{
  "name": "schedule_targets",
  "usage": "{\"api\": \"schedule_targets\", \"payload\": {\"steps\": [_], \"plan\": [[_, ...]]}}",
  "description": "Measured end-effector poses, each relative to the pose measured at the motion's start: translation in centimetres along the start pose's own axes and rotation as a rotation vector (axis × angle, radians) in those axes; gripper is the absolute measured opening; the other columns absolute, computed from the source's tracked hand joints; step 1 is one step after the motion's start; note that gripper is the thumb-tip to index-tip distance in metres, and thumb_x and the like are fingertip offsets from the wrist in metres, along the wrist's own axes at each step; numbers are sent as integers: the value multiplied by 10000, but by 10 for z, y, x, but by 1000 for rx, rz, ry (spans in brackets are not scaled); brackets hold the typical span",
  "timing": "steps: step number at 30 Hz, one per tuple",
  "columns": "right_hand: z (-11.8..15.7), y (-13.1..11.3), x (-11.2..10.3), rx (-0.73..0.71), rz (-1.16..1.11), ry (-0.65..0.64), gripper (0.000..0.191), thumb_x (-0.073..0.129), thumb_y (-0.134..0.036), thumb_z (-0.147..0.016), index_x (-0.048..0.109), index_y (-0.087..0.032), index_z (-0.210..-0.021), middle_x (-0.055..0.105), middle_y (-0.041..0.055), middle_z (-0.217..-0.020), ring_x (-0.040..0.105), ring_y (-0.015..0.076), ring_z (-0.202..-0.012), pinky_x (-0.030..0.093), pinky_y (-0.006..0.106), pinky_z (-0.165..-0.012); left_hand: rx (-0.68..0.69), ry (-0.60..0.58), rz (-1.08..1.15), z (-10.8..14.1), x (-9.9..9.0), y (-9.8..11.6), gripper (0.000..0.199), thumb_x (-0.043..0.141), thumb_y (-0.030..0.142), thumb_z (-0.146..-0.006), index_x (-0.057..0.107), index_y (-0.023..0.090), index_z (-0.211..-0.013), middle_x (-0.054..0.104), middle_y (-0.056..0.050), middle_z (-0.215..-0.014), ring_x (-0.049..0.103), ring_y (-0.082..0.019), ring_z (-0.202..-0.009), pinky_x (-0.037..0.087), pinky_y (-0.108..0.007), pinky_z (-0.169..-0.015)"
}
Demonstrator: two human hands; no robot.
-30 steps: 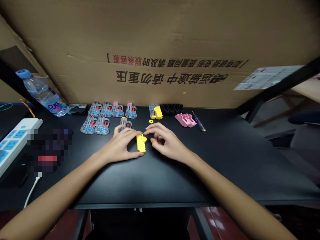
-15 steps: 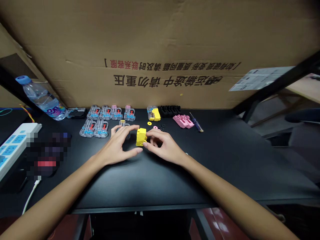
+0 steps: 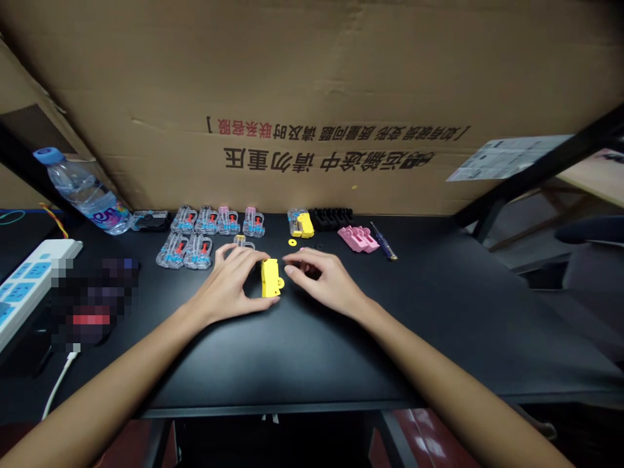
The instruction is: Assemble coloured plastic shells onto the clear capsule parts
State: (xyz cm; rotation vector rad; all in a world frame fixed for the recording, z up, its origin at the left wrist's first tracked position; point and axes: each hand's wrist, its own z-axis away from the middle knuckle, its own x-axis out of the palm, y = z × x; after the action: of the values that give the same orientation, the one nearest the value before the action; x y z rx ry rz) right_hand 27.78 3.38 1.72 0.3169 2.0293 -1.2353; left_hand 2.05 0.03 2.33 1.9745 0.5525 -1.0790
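A small yellow plastic housing [image 3: 270, 278], boxy with a round tab on its right side, is gripped upright between the fingertips and thumb of my left hand [image 3: 229, 283]. My right hand [image 3: 324, 276] hovers just right of it, fingers curled and thumb slightly apart from the index finger, with nothing seen between them. Behind my left fingers a clear plastic piece with a yellow part [image 3: 242, 242] is partly hidden. Beyond the hands lie a yellow ring [image 3: 292, 242] and a clear-and-yellow assembly [image 3: 301, 223]. Small pieces behind my right hand are mostly covered.
Several clear assemblies [image 3: 185, 220] with blue and red parts lie at the back left. Black housings [image 3: 331, 217], pink housings [image 3: 358, 238] and a screwdriver [image 3: 384, 242] are at the back right. A water bottle [image 3: 88, 195] and power strip [image 3: 34, 279] stand left, before a cardboard wall [image 3: 312, 78].
My right hand has let go of the yellow housing and moved slightly right. My left hand now grips the housing, which has turned and come a little left and nearer.
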Motion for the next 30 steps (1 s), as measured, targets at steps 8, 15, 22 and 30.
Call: {"api": "schedule_targets", "payload": {"steps": [8, 15, 22, 30], "plan": [[-6, 9, -4, -131, 420, -32, 350, 597, -366, -1061, 714, -178, -1332, 753, 167, -1335, 621, 355, -1265, 419, 547, -1057, -20, -38, -99, 0, 5, -5, 705, 773, 694, -818, 588, 246, -1329, 694, -108, -1375, 539, -365, -1389, 136, -627, -1256], [1, 3, 1, -252, 438, -48, 288, 577, -251, -1078, 718, -184, -1319, 755, 150, -1292, 655, 298, -1217, 407, 465, -1002, 2, -88, -93, 2, 6, -8, 785, 761, 659, -855, 528, 244, -1479, 666, -117, -1452, 510, -360, -1430, 124, -620, -1264], [0, 4, 3, -338, 500, -114, 255, 541, -239, -1105, 763, -181, -1216, 782, 130, -1193, 664, 267, -1109, 405, 426, -913, -3, -96, -63, 2, 7, -9, 686, 780, 620, -874, 590, 267, -1431, 726, -84, -1364, 525, -357, -1427, 125, -623, -1264], [4, 3, 5, -433, 512, -139, 248, 517, -185, -1090, 758, -182, -1148, 772, 116, -1061, 682, 256, -1001, 466, 439, -976, -2, -72, -31, 3, 8, -9, 613, 743, 600, -920, 590, 263, -1409, 706, -98, -1391, 555, -330, -1380, 152, -591, -1253]]}}
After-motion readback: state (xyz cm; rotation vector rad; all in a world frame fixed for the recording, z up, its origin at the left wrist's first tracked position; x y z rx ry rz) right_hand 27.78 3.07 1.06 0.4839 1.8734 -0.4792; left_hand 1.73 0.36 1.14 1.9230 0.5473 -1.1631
